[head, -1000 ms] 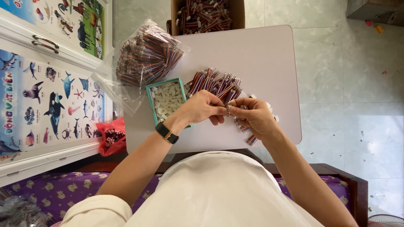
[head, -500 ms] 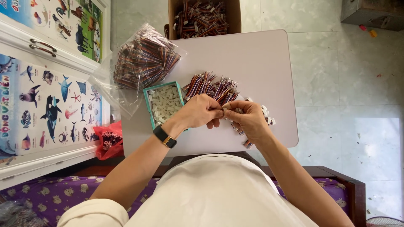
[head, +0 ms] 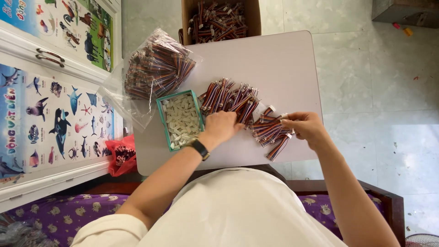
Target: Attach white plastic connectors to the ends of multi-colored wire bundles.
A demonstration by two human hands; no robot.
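Note:
My left hand [head: 222, 126], with a black watch at the wrist, rests on the white table [head: 270, 59] at the near edge of a pile of multicoloured wire bundles [head: 228, 97]. My right hand [head: 305, 128] pinches one wire bundle with a white connector above a smaller heap of bundles [head: 270, 131] to the right. A small teal box [head: 179, 120] full of white plastic connectors sits just left of my left hand.
A clear plastic bag [head: 153, 71] stuffed with wire bundles lies at the table's far left. A cardboard box [head: 219, 18] of more bundles stands beyond the table. A red bag [head: 120, 154] sits by the left wall with animal posters. Tiled floor lies to the right.
My hands have parted: the left went toward the pile beside the teal box, the right swung out over the smaller heap with a bundle. The camera tilted slightly.

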